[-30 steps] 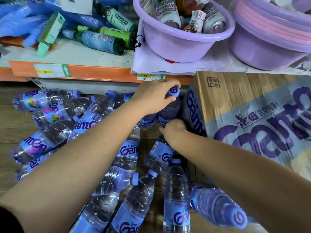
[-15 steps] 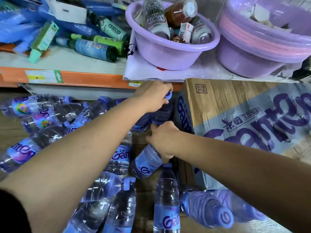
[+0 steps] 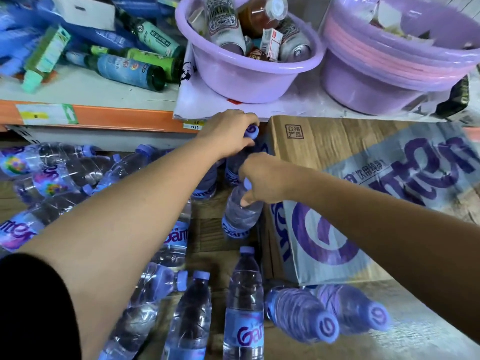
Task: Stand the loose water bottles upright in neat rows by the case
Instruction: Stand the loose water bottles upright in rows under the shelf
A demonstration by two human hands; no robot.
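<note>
Clear water bottles with purple caps and purple labels lie scattered over the wooden floor, several at the left (image 3: 59,175) and several at the bottom (image 3: 244,307). My left hand (image 3: 228,133) grips the cap of an upright bottle (image 3: 251,131) against the cardboard case (image 3: 363,193), near the shelf. My right hand (image 3: 265,178) holds the neck of another bottle (image 3: 240,214), which stands nearly upright beside the case's left side. Two upright bottles (image 3: 301,313) stand at the case's near corner.
An orange-edged shelf (image 3: 104,115) runs above the floor. On it lie green and blue bottles (image 3: 130,68) and two purple basins (image 3: 249,71), one filled with cans, the other (image 3: 389,74) a stack. Floor between the bottles is narrow.
My right hand has lifted its bottle from lying tilted to nearly upright beside the case. My left hand stays on the cap of the far bottle.
</note>
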